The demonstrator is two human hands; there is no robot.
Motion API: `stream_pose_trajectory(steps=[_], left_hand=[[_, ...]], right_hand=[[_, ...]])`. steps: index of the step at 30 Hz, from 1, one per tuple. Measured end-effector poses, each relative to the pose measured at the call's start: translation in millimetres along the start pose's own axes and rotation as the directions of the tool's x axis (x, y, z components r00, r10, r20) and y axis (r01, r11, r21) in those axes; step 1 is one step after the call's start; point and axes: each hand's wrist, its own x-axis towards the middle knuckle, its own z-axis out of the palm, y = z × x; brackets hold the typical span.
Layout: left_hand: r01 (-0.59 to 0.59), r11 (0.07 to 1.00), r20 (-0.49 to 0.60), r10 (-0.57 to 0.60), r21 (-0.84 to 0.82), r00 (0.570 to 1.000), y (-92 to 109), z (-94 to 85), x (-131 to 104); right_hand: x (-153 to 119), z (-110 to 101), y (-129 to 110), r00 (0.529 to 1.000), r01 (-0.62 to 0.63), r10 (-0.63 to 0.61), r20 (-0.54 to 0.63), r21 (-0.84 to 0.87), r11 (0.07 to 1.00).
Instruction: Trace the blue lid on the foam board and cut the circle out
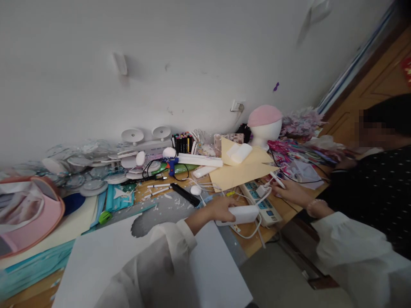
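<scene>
My left hand (221, 208) is closed round one end of a white oblong box (244, 214) that lies near the table's right edge. A white cable loops beside the box. In my right hand (293, 191), a slim white pen-shaped tool (277, 179) points up and to the left; its exact kind I cannot make out. Between the hands lies a power strip (267, 210) with a white plug (261, 191) in it. Under my left forearm spreads a large white sheet (99, 261) with a ragged-edged gap at its top.
Behind are a blue glue gun (172, 167), a black-handled cutter (185, 194), markers (183, 143) and yellow paper (224, 175). A pink-capped foam head (265, 124) stands at the back. A pink visor (41, 218) lies left. Another person (379, 179) sits at right.
</scene>
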Motion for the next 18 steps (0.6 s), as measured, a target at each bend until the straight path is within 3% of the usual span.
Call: stream_pose_trajectory(steps=[5,10,14,18], left_hand=[[-0.059,0.98,-0.06,0.072,0.188,0.996,35.7,12.4,41.5],[-0.103,0.974,-0.177,0.139,0.2,0.974,60.5,43.2,110.6],[-0.108,0.977,-0.258,0.153,0.182,0.954,51.4,68.8,138.8],[-0.163,0.977,-0.334,0.2,0.137,0.921,30.9,80.9,144.2]], right_hand=[[15.1,-8.9,-11.3,0.958,-0.165,0.167,0.232,-0.025,0.986],[24.9,-6.9,-16.2,0.921,-0.323,0.303,0.247,0.047,0.945],[17.9,4.3,-13.2,0.909,-0.413,0.373,0.184,0.302,0.859],[-1.0,23.8,-12.5,0.885,-0.439,0.422,0.195,0.651,0.619]])
